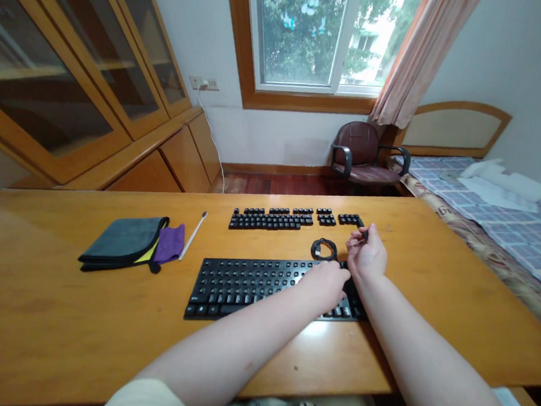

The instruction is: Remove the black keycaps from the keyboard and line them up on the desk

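A black keyboard (239,282) lies on the wooden table, with many keycaps off and bare stems showing across its upper rows. My left hand (324,285) rests over its right part, fingers curled down against the keyboard, hiding some of the keys. Just beyond the keyboard's right end, my right hand (369,254) is turned palm up, its fingers pinched around a small dark piece (363,230) that is too small to name. Removed keycaps (273,220) stand in rows at the back, the rightmost group close to my right fingertips. A coiled black cable (324,250) lies behind the keyboard.
On the left of the table (74,331) are a folded grey cloth (125,239), a purple cloth (171,243) and a thin white brush (193,235). Past the table stand an office chair (358,147), a bed (511,211) and a glass-fronted cabinet (115,132).
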Available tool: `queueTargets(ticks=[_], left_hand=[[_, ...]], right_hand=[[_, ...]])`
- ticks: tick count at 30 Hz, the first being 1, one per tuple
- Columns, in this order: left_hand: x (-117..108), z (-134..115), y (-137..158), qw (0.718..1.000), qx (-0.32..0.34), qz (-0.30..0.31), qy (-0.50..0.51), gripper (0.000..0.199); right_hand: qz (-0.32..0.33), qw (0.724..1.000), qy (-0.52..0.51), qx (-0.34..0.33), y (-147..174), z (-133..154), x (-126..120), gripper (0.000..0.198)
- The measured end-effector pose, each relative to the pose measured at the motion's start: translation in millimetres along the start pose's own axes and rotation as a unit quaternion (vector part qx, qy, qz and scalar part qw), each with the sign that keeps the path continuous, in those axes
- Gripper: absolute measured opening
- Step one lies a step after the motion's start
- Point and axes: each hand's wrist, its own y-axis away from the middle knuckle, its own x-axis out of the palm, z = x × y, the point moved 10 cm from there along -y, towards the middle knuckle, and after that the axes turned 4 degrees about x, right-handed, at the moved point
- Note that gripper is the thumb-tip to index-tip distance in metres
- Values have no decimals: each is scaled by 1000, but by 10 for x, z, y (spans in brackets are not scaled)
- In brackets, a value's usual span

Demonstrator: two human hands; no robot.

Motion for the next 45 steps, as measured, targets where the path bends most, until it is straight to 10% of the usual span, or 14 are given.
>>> queueTargets(ticks=[6, 9, 13, 18, 29, 39, 45], left_hand=[[-359, 726, 329, 927, -137, -100, 334, 34], [-438, 1141, 575, 861, -193, -141, 448, 37], [-475, 1287, 725, 890, -167, -121, 407, 37], [-424, 1118, 729, 929, -99, -74, 349, 37], [-325, 1200, 763, 844, -128, -196, 482, 28], [-113, 1095, 737, 729, -158, -104, 658, 29], [-46, 1038, 733, 721, -161, -66, 671, 36]], right_hand=[[143, 975, 148, -84, 217, 95, 344, 25], [266, 880, 357, -169, 498, 98, 678, 23], [406, 740, 484, -230, 851, -76, 928, 31], [471, 676, 501, -266, 1014, -200, 963, 28], [465, 663, 506, -298, 1159, -121, 1003, 22], [505, 641, 493, -301, 1260, -118, 1016, 28], [533, 631, 489, -283, 1262, -203, 986, 29]])
